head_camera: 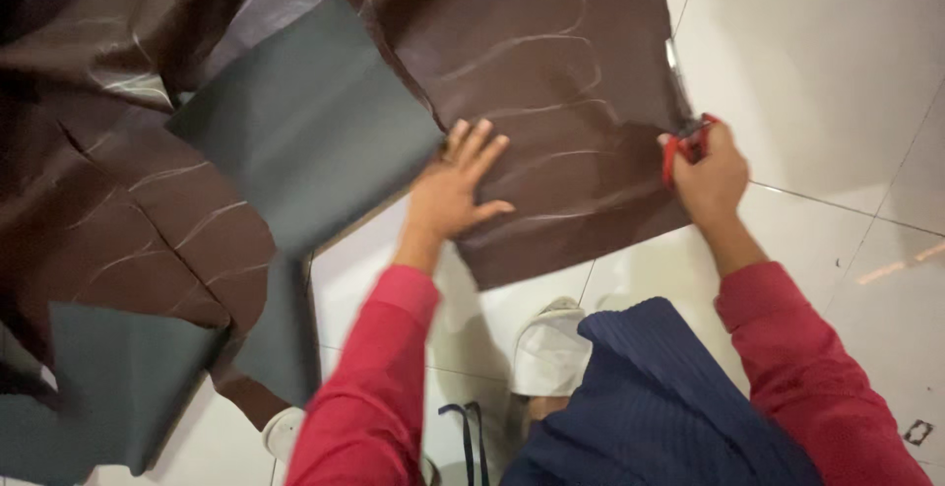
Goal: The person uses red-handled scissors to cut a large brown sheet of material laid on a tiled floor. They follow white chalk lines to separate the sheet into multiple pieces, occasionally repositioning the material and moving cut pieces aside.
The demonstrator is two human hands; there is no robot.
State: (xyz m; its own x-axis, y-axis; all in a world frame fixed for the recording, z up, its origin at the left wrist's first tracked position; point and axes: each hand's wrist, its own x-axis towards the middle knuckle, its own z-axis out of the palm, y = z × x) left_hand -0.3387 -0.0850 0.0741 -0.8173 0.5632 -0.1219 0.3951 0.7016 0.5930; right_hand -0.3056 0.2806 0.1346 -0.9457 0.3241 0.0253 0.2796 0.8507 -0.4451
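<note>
Seen from above, a person in red sleeves crouches over a white tiled floor [837,72] spread with sheets of material. At far left, dark brown pieces [118,220] marked with pale curved chalk lines lie overlapped with dull grey-green sheets [305,131], one in the lower left corner and a larger one slanting toward the centre. Near the bottom edge a dark strap [471,442] lies on the tiles beside a white shoe [547,353].

In the centre, the left hand [455,189] lies flat, fingers spread, pressing on the left edge of a large brown sheet [561,82] that also bears looping chalk outlines. This hand's grip is wide, holding nothing, only pinning the sheet to the floor.

Just right of it, the right hand [711,176] sits at the sheet's right edge, its grip closed around the red handles of a pair of scissors [684,117], whose metal blades run up along that edge. Below, blue ribbed cloth [660,397] covers the person's lap. At lower right a small dark square mark [917,432] sits on the tile.
</note>
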